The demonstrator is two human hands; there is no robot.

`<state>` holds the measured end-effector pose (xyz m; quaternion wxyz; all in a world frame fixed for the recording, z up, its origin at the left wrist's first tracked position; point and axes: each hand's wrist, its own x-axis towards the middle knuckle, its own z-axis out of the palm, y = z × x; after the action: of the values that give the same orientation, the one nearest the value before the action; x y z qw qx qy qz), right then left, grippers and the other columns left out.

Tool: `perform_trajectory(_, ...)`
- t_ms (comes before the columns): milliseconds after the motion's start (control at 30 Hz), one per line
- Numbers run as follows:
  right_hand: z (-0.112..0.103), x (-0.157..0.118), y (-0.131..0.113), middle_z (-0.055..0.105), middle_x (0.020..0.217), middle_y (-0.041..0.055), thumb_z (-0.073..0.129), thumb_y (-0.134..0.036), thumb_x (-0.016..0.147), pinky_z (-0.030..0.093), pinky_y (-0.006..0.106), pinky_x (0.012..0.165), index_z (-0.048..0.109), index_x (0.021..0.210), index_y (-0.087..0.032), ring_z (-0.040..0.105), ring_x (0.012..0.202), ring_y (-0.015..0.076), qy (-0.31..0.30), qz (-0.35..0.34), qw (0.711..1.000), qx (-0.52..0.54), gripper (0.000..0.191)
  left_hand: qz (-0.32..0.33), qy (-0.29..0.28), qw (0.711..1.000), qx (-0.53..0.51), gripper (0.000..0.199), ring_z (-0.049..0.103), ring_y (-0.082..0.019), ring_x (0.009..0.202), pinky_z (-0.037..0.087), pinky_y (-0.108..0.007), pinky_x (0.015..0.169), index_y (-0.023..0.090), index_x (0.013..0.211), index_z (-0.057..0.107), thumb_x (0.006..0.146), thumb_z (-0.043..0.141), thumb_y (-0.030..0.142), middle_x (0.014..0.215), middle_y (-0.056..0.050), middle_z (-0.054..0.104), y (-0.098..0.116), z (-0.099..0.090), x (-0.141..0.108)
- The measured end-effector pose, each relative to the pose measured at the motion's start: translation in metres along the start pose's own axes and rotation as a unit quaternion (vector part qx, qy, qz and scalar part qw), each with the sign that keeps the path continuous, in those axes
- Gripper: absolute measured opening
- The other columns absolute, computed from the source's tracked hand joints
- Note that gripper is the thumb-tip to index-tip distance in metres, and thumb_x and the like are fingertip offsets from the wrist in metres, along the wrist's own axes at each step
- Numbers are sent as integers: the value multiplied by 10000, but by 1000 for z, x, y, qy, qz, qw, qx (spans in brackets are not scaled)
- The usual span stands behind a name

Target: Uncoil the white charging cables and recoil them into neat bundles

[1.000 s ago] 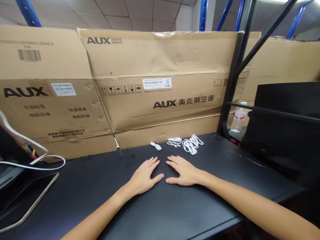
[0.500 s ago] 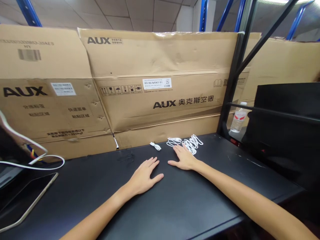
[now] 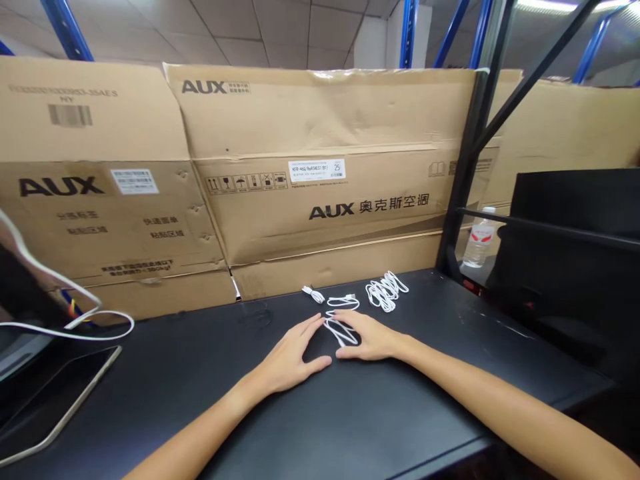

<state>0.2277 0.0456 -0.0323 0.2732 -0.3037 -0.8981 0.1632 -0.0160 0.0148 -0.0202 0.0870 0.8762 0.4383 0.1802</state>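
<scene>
The white cable [image 3: 343, 329] lies on the black table [image 3: 415, 407] between the left hand [image 3: 287, 360] and right hand [image 3: 370, 337]. Both hands are unclenched, fingers spread, with no firm grasp shown. Snagging on the coiled cable [image 3: 385, 291] could be caused by careless dragging.

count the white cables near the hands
3. A small coiled bundle lies at the back of the desk, a looser cable lies between the left hand and right hand, and a larger coil lies to the right; that coil could hide a second cable.
</scene>
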Motion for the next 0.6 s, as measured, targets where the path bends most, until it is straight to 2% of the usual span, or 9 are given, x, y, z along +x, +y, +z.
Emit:
perform_trajectory(67, 0, -1, -6, 350, 1438, 132, 671, -532, 702, 329, 425, 1050, 364, 1374, -211, 355, 1305, 273, 1, -44, 999, 25, 805, 7, 4, 1000, 5, 729, 344, -278, 1323, 337, -435, 1072, 274, 1421, 292, 798, 531, 568, 1487, -65, 306, -2, 2, 0)
perform_trajectory(133, 2, 0, -10, 309, 1460, 133, 685, -537, 683, 292, 433, 1073, 368, 1370, -207, 307, 1331, 275, 26, -49, 998, 12, 825, 8, 6, 1000, 12, 676, 359, -290, 1313, 338, -452, 1068, 272, 1386, 369, 799, 529, 569, 1459, -69, 361, -3, 3, 0)
perform_trajectory(200, 4, 3, -8, 315, 1457, 133, 630, -550, 735, 269, 448, 1083, 388, 1358, -192, 275, 1345, 278, 55, -12, 998, -15, 758, 8, 4, 1000, 15, 601, 373, -297, 1304, 337, -468, 1065, 284, 1341, 440, 812, 518, 558, 1423, -62, 420, -2, 3, 1)
perform_trajectory(300, 6, 10, 4, 338, 1449, 133, 404, -506, 899, 235, 459, 1091, 426, 1337, -151, 222, 1365, 273, 115, 78, 988, -66, 563, 22, -11, 1000, 8, 492, 380, -278, 1301, 338, -459, 1063, 325, 1304, 480, 850, 487, 515, 1426, -43, 413, 5, -3, 1)
perform_trajectory(367, 6, 15, 11, 391, 1416, 139, 290, -448, 950, 238, 451, 1083, 448, 1320, -132, 267, 1344, 266, 117, 107, 983, -93, 511, 44, -30, 999, -5, 405, 386, -257, 1297, 340, -440, 1062, 337, 1258, 522, 880, 458, 466, 1435, -35, 396, 12, -8, 2)
perform_trajectory(500, 2, 18, 14, 613, 1138, 95, 226, -414, 974, 379, 398, 931, 569, 1161, -186, 524, 1067, 228, 75, 119, 985, -104, 452, 58, -31, 997, -49, 252, 456, -242, 1236, 381, -402, 1024, 270, 1023, 627, 858, 510, 421, 1364, -53, 475, 19, -13, 3)
perform_trajectory(600, 0, 18, 11, 638, 869, 67, 201, -411, 979, 411, 361, 801, 641, 909, -192, 545, 851, 204, 88, 129, 981, -115, 497, 43, -16, 996, -76, 225, 501, -241, 1182, 414, -375, 985, 232, 893, 597, 787, 603, 431, 1272, -67, 549, 18, -13, 4)
